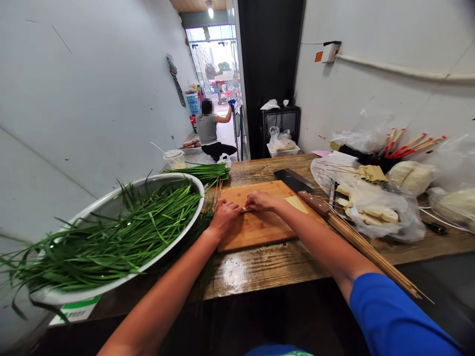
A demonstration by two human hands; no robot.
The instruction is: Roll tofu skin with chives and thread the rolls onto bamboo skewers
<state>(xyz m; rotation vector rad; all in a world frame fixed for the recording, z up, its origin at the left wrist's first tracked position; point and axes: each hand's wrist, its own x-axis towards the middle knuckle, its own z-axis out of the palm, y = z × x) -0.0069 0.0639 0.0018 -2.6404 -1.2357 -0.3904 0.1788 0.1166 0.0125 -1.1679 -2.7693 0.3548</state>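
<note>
**Head view: both hands pinching a thin strip on the cutting board**

Your left hand (225, 215) and right hand (260, 200) sit knuckles-up, nearly touching, fingers curled onto a thin pale strip (248, 209) between them; what it is cannot be told. It lies mid-board on the cutting board (260, 230), smooth orange-brown wood, rectangular. A flat yellow sheet (297, 203) lies at 3 o'clock of your right hand. A cleaver (297, 184) with dark blade and wooden handle rests at 2 o'clock. Bamboo skewers (365, 245) fan out past the board's right edge. A metal basin (111, 207) of long green chives (122, 232) crowds 9 o'clock. Bare, wet table (256, 269) at 6 o'clock.
</note>
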